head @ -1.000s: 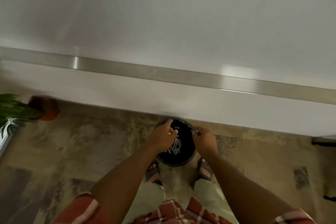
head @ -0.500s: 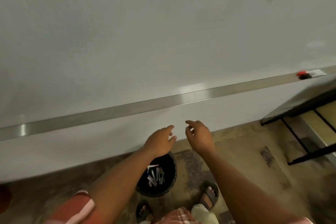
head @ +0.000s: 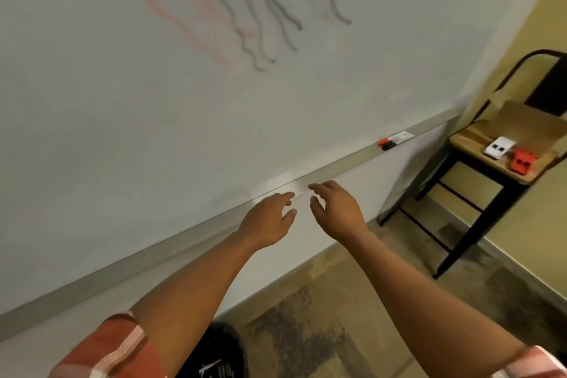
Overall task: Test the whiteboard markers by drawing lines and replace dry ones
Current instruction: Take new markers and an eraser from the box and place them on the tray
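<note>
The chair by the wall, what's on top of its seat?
On the chair: an open cardboard box, a white box and a red box. What's inside them cannot be seen.

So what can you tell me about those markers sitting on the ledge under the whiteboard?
The markers lie on their sides in a small bunch on the metal ledge at the bottom of the whiteboard, towards its right end, near the chair. One has a red cap and one a dark cap, both caps pointing left, and the barrels look white with dark print. How many there are is too blurry to tell. Nothing touches them but the ledge; both hands are well off to the left.
</note>
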Demonstrator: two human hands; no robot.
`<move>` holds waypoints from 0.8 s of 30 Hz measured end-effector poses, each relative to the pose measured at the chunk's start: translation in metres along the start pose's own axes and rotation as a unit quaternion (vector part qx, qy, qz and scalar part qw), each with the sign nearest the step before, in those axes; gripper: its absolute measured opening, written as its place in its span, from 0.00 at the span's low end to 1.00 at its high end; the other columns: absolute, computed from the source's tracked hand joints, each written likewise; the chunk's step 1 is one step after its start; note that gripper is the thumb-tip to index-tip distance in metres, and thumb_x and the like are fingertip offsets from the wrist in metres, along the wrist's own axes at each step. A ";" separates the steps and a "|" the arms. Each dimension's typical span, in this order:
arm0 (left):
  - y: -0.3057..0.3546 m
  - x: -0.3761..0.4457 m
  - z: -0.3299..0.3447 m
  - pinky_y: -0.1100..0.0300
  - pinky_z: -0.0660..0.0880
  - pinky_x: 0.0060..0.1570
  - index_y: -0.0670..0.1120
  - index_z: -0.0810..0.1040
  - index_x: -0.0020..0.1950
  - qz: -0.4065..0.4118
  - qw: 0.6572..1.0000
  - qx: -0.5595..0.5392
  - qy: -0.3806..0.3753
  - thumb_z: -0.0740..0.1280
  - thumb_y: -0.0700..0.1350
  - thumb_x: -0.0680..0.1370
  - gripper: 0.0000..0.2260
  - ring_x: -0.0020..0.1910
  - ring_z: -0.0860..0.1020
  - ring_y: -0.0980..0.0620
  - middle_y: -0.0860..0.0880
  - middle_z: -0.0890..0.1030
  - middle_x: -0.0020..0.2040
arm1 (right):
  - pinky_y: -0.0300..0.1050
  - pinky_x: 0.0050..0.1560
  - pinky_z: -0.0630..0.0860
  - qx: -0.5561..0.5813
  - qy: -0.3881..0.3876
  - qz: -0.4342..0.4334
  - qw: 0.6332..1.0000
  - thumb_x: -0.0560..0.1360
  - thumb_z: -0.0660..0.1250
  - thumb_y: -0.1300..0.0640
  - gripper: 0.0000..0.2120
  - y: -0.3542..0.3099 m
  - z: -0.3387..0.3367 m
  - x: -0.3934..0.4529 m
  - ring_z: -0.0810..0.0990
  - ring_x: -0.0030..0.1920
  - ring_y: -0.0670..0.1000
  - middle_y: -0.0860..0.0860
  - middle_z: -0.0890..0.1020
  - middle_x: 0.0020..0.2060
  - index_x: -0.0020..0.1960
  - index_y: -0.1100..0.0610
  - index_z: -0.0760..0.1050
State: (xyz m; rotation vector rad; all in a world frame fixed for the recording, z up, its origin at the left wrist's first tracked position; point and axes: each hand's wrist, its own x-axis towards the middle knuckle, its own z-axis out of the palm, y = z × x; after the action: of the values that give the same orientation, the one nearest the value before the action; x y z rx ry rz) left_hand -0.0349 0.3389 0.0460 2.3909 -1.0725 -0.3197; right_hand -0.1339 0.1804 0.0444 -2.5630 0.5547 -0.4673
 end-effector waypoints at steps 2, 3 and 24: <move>0.032 0.026 0.008 0.53 0.75 0.63 0.53 0.67 0.76 0.027 1.000 0.001 0.007 0.61 0.54 0.83 0.21 0.65 0.76 0.52 0.54 0.77 0.68 | 0.51 0.55 0.80 -0.017 0.009 0.002 1.000 0.81 0.61 0.52 0.18 0.025 -0.027 0.007 0.80 0.58 0.52 0.49 0.79 0.62 0.70 0.52 0.75; 0.044 0.036 0.011 0.53 0.74 0.63 0.52 0.68 0.76 0.037 0.999 0.001 0.009 0.61 0.54 0.83 0.21 0.65 0.76 0.52 0.53 0.77 0.68 | 0.51 0.55 0.80 -0.023 0.011 -0.001 1.000 0.81 0.61 0.52 0.18 0.034 -0.037 0.011 0.80 0.59 0.52 0.50 0.79 0.63 0.70 0.52 0.75; 0.243 0.245 0.107 0.55 0.73 0.63 0.51 0.70 0.75 0.208 0.977 0.036 -0.012 0.61 0.53 0.83 0.20 0.69 0.73 0.52 0.53 0.74 0.72 | 0.49 0.56 0.79 -0.100 0.080 0.108 0.986 0.82 0.60 0.49 0.19 0.233 -0.183 0.085 0.78 0.60 0.52 0.50 0.77 0.64 0.72 0.50 0.73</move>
State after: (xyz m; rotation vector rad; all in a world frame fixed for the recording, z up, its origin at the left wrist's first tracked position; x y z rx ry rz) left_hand -0.0694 -0.0192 0.0813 2.1527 -1.5791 -0.1626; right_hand -0.2064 -0.1150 0.0957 -2.6254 0.9724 -0.5688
